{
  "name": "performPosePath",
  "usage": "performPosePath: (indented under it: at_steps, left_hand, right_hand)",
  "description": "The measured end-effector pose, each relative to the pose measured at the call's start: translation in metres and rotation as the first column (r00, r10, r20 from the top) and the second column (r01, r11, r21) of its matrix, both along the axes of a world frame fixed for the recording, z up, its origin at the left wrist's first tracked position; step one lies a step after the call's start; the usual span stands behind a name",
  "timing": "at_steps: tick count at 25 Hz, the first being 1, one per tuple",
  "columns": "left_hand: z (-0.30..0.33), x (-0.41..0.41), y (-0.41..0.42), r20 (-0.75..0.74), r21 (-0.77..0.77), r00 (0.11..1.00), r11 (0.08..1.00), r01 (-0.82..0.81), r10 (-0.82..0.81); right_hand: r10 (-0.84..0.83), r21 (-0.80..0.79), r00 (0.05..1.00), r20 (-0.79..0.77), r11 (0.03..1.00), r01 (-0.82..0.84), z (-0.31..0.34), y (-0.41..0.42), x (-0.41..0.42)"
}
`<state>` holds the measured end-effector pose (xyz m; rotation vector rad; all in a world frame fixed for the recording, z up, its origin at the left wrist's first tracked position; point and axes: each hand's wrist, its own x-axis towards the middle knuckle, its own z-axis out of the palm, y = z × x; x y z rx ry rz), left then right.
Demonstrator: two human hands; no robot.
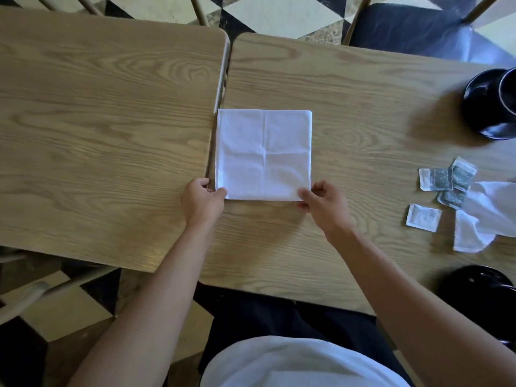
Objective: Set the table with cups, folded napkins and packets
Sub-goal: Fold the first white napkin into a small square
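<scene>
Wood-grain tables, white cloth, shiny black cups

Table (363, 88) is matt pale wood grain; napkin (264, 155) is soft creased white cloth; right-side cups (485, 107) are glossy black; packets (435, 178) look like crinkly paper.

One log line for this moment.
step: folding | square white cloth napkin: flat on table | left hand, right hand: pinching near corners

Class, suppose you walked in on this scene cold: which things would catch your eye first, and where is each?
First, the square white folded napkin on the wooden table, its near corners pinched by the left hand and right hand. Next, the grey-and-white paper packets scattered at the right, beside a crumpled white cloth and black cups.
</scene>
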<state>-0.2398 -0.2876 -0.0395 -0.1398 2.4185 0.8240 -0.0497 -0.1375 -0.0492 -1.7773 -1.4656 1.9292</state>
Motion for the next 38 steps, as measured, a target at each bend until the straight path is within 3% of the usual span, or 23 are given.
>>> performPosePath:
  at_steps: [3, 7, 9, 14, 17, 19, 21, 24, 26, 28, 31, 34, 38]
  left_hand:
    - [-0.001, 0.020, -0.004, 0.072, 0.086, 0.994, 0.992, -0.088, 0.082]
    - [0.000, 0.056, -0.022, 0.456, 0.303, 0.852, 0.855, -0.420, 0.257]
    - [0.001, 0.074, -0.036, 0.444, 0.344, 0.873, 0.862, -0.373, 0.201]
    - [0.010, 0.076, -0.051, 0.193, 0.447, 0.977, 0.895, -0.008, -0.088]
    - [0.006, 0.052, -0.046, 0.287, 0.470, 0.957, 0.876, -0.109, -0.034]
    - [0.003, 0.043, -0.041, 0.328, 0.424, 0.942, 0.902, -0.078, -0.073]
    - [0.002, 0.043, -0.038, 0.314, 0.364, 0.941, 0.931, 0.005, -0.128]
    - [-0.002, 0.048, -0.042, 0.200, 0.325, 0.928, 0.914, 0.241, -0.316]
    - [-0.004, 0.047, -0.047, 0.086, 0.292, 0.841, 0.820, 0.492, -0.534]
    - [-0.006, 0.041, -0.049, -0.020, 0.233, 0.713, 0.691, 0.684, -0.700]
    - [-0.006, 0.031, -0.045, -0.299, 0.073, 0.414, 0.412, 0.908, -0.860]
    - [-0.010, 0.024, -0.034, -0.456, -0.128, 0.159, 0.241, 0.962, -0.875]
    - [-0.018, 0.013, -0.028, -0.542, -0.222, 0.035, 0.183, 0.958, -0.840]
  right_hand:
    - [0.000, -0.042, 1.000, 0.003, 0.999, 0.000, -0.004, -0.003, 0.033]
    - [-0.062, -0.097, 0.998, -0.028, 0.994, 0.059, -0.005, -0.018, 0.085]
    - [-0.072, -0.079, 0.995, -0.073, 0.995, 0.066, -0.003, -0.026, 0.110]
    - [0.105, 0.026, 0.975, -0.196, 0.995, -0.101, -0.008, -0.022, 0.133]
    - [0.273, 0.121, 0.939, -0.210, 0.960, -0.252, -0.013, -0.001, 0.126]
    - [0.368, 0.180, 0.916, -0.159, 0.923, -0.340, -0.015, 0.015, 0.118]
    - [0.516, 0.283, 0.856, -0.008, 0.823, -0.493, -0.015, 0.026, 0.112]
    - [0.623, 0.548, 0.691, 0.366, 0.455, -0.701, -0.011, 0.029, 0.107]
    - [0.611, 0.634, 0.663, 0.434, 0.315, -0.706, -0.009, 0.028, 0.107]
    - [0.625, 0.640, 0.653, 0.428, 0.300, -0.707, -0.010, 0.030, 0.106]
    - [0.631, 0.624, 0.656, 0.414, 0.327, -0.709, -0.014, 0.033, 0.106]
    - [0.608, 0.637, 0.687, 0.398, 0.356, -0.684, -0.019, 0.033, 0.107]
    - [0.580, 0.671, 0.701, 0.414, 0.326, -0.666, -0.021, 0.036, 0.106]
